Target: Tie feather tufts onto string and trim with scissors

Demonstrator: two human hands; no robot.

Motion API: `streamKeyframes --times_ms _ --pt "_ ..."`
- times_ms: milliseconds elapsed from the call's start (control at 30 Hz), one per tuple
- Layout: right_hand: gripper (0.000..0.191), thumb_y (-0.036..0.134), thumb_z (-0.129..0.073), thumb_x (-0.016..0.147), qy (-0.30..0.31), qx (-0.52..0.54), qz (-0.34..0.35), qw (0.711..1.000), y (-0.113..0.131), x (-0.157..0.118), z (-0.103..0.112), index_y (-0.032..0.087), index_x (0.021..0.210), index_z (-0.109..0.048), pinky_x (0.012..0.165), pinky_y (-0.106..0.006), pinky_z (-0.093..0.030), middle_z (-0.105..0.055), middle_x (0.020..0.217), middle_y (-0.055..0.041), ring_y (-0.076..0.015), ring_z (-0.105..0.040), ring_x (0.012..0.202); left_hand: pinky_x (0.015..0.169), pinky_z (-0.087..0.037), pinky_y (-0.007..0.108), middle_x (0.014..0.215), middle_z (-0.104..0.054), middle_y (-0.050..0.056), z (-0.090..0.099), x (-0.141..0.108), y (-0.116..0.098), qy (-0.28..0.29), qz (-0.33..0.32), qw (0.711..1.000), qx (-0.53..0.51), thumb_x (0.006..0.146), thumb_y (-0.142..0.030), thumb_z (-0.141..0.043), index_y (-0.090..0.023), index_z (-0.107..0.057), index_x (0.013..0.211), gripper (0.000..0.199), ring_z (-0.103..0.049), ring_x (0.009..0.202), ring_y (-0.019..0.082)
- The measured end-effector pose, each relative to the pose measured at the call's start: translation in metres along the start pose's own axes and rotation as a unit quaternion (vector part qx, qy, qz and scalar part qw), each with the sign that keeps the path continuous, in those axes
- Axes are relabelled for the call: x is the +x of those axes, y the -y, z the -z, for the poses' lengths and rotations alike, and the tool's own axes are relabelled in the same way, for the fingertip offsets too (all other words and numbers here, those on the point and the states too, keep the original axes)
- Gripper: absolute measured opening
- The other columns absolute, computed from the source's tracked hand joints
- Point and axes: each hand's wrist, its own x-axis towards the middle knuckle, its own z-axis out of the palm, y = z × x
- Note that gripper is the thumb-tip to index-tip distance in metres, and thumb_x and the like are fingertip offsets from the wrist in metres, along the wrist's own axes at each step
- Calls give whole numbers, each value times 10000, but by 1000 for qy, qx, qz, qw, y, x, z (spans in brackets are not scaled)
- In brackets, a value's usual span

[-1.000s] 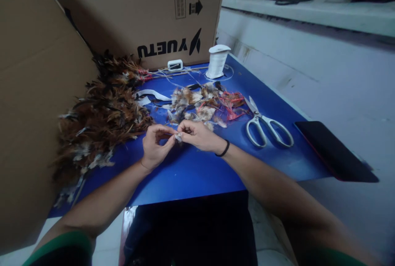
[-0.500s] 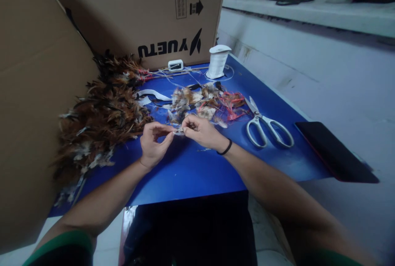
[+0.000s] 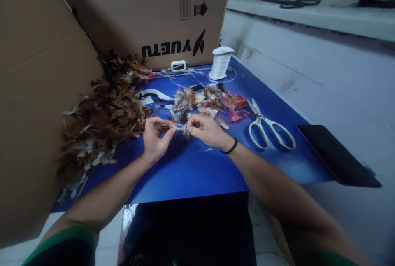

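My left hand [image 3: 156, 139] and my right hand [image 3: 208, 131] face each other over the blue table [image 3: 191, 175]. Both are closed in a pinch on a thin whitish strand [image 3: 182, 127] stretched between them. A small fluffy feather bit [image 3: 186, 133] hangs beside my right fingertips. Just behind the hands lies a pile of mixed feathers [image 3: 197, 99], with pink string [image 3: 235, 105] at its right side. To the left spreads a large heap of brown feathers [image 3: 108, 113].
Scissors [image 3: 268, 128] with open blades lie right of my hands, and a dark phone-like slab [image 3: 338, 155] is at the right edge. Farther back stand a white ribbon spool [image 3: 221, 63] and a small white case [image 3: 178, 66]. Cardboard [image 3: 138, 15] walls the back and left.
My hands have moved slightly apart, showing more of the strand between them. The feather bit now hangs lower by my right fingers. The whole view has shifted a little.
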Motion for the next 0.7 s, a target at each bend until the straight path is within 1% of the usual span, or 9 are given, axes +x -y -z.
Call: streamKeyframes --times_ms 167,233,300,367,433,500,533,600,700 --pt "18 201 -513 676 12 16 -3 1000 3 0 0 192 663 -522 585 -255 -350 -502 620 31 -102 -442 592 667 -549 254 766 -628 -28 1 1 0 -4 30 999 -12 749 -231 -722 -223 -384 922 379 -668 723 117" --pt "22 197 -512 671 19 34 -7 999 4 1 -1 192 651 -517 582 -252 -349 -498 613 32 -100 -445 590 675 -545 256 771 -629 -26 2 2 2 -5 40 999 -19 744 -229 -726 -225 -387 921 382 -664 726 117" --pt "21 203 -515 671 27 66 -25 997 4 1 -1 189 655 -520 569 -249 -346 -508 606 33 -96 -449 574 691 -543 260 771 -630 -24 3 2 4 5 55 998 -27 747 -229 -722 -224 -400 933 372 -660 731 116" --pt "30 214 -524 670 32 107 -56 992 4 1 -2 184 674 -529 544 -242 -337 -532 596 32 -87 -442 540 718 -545 270 784 -637 -12 4 2 7 35 77 996 -39 753 -246 -716 -215 -433 964 355 -661 760 122" --pt "49 224 -536 669 32 139 -84 986 4 2 -3 178 688 -535 513 -231 -318 -551 584 32 -76 -425 507 745 -550 285 861 -658 27 4 0 9 83 99 990 -55 749 -277 -719 -201 -483 1001 353 -666 832 144" --pt "58 225 -551 667 34 147 -103 983 4 2 -4 174 693 -543 487 -220 -293 -547 567 39 -67 -407 487 739 -555 294 947 -666 62 3 -1 11 129 118 982 -66 737 -305 -727 -191 -537 1016 357 -668 865 166" --pt "61 225 -556 668 38 144 -110 983 5 2 -4 172 695 -546 476 -217 -279 -542 560 42 -64 -401 481 723 -557 294 958 -669 66 2 -3 12 145 125 979 -67 733 -314 -729 -189 -561 1010 347 -670 846 169" --pt "66 231 -561 680 53 142 -122 981 7 1 -4 171 702 -544 461 -213 -260 -549 562 40 -59 -390 474 674 -551 282 892 -677 50 2 -4 13 158 135 977 -52 741 -318 -720 -188 -605 958 278 -666 755 157" --pt "89 252 -565 713 72 146 -125 979 9 0 -3 170 730 -536 453 -209 -259 -585 599 22 -56 -391 476 591 -517 250 723 -658 11 2 -6 16 151 148 977 -16 773 -318 -686 -184 -640 832 153 -622 616 128"
